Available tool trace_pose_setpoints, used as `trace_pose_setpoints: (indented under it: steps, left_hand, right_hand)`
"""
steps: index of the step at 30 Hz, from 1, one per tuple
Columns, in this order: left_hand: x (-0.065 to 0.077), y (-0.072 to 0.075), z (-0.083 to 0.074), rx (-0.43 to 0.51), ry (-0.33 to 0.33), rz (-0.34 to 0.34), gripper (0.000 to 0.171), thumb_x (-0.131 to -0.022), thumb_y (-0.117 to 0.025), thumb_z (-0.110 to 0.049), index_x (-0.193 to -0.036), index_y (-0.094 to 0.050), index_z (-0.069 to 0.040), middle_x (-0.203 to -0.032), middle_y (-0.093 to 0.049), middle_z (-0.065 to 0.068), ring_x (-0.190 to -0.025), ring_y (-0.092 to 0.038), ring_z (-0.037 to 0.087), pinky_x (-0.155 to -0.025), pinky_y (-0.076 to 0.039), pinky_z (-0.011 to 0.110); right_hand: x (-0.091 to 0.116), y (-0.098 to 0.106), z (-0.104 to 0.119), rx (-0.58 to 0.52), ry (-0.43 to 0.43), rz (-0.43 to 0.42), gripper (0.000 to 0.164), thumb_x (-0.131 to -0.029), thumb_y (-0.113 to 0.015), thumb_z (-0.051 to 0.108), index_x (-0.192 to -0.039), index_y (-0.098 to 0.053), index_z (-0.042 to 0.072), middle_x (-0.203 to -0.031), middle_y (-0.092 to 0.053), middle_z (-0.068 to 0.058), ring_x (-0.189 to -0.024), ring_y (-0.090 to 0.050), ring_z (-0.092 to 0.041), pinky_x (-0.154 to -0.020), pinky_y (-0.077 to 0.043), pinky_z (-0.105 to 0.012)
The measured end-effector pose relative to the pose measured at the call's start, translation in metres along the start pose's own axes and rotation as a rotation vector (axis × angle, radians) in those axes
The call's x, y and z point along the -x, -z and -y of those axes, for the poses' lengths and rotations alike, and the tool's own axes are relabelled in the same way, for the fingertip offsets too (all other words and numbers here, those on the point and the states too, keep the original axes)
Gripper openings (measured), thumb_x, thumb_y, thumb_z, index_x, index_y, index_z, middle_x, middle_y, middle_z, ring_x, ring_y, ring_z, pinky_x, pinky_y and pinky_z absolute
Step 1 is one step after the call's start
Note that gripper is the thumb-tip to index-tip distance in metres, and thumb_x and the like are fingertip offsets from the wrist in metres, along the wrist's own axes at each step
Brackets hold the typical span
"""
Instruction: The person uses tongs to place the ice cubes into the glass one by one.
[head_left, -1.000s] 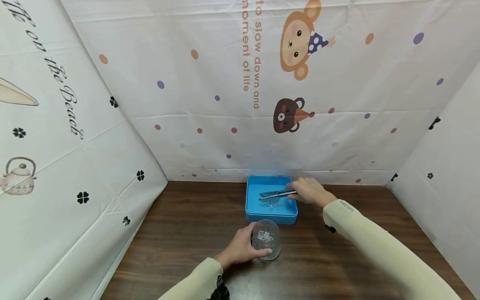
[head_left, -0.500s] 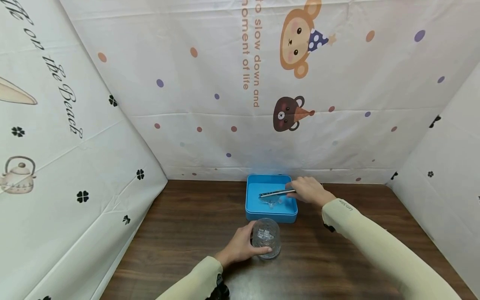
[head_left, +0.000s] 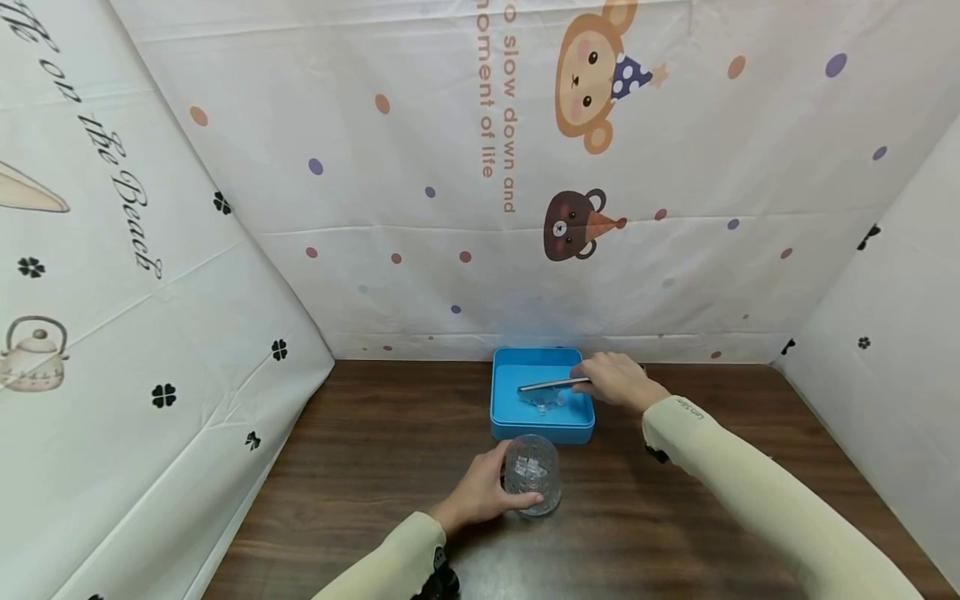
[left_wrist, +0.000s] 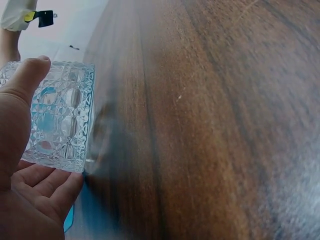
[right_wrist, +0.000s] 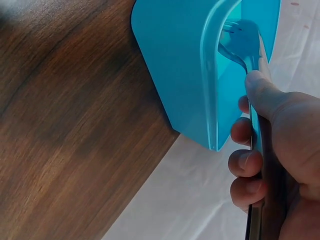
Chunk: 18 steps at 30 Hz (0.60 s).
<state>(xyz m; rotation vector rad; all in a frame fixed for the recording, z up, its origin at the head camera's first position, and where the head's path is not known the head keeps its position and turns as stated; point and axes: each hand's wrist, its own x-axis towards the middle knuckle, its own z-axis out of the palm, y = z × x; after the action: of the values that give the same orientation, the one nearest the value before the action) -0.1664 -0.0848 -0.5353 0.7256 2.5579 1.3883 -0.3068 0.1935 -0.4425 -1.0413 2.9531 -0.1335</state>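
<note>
In the head view my left hand (head_left: 483, 493) grips a clear patterned glass tumbler (head_left: 542, 498) from its left side, thumb along the near side. Clear cubes (head_left: 531, 468) lie inside the glass. The left wrist view shows its cut-glass wall (left_wrist: 65, 115) up close, fingers under and thumb over it. My right hand (head_left: 617, 380) holds metal tongs (head_left: 551, 385), which reach into a light-blue box (head_left: 543, 435). Several clear pieces (head_left: 543, 407) lie on the box floor below the tongs. In the right wrist view a fork-like tip (right_wrist: 242, 37) points down inside the box.
A dark wooden table (head_left: 390, 450) lies under everything, with the box near its back edge. White printed cloth (head_left: 420, 292) rises behind, and more cloth (head_left: 187, 358) hangs at the left and right sides. The tumbler stands just in front of the box.
The tongs' two arms showed apart one second ago; now they overlap as nearly one line. The head view has shifted slightly. The left hand and tumbler stay in place.
</note>
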Motion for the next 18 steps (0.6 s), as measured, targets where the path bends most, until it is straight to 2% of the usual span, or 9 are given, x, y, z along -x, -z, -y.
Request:
trace_pose_setpoints:
  steps: [13,18]
  left_hand:
    - [0.0001,-0.0027,0.0013,0.019,-0.026,-0.018,0.076,-0.086,-0.082,-0.048,-0.146,-0.049,-0.014,-0.128,-0.065,0.001,-0.106,-0.065,0.007,-0.085,-0.056,0.026]
    - [0.0,-0.0022,0.0004,0.016,-0.031,-0.02,0.075,-0.086,-0.082,-0.047,-0.145,-0.049,-0.014,-0.127,-0.065,0.0,-0.105,-0.065,0.006,-0.084,-0.056,0.026]
  right_hand:
    - [0.0005,-0.0029,-0.0008,0.01,0.0,0.004,0.017,-0.099,-0.071,0.027,-0.11,-0.078,0.015,-0.072,-0.061,0.008,-0.053,-0.049,-0.008,-0.048,-0.04,-0.027]
    - [0.0035,0.0021,0.0002,0.009,0.005,-0.028,0.023,-0.099,-0.071,0.028,-0.116,-0.077,0.014,-0.08,-0.069,0.004,-0.053,-0.05,-0.006,-0.048,-0.042,-0.026]
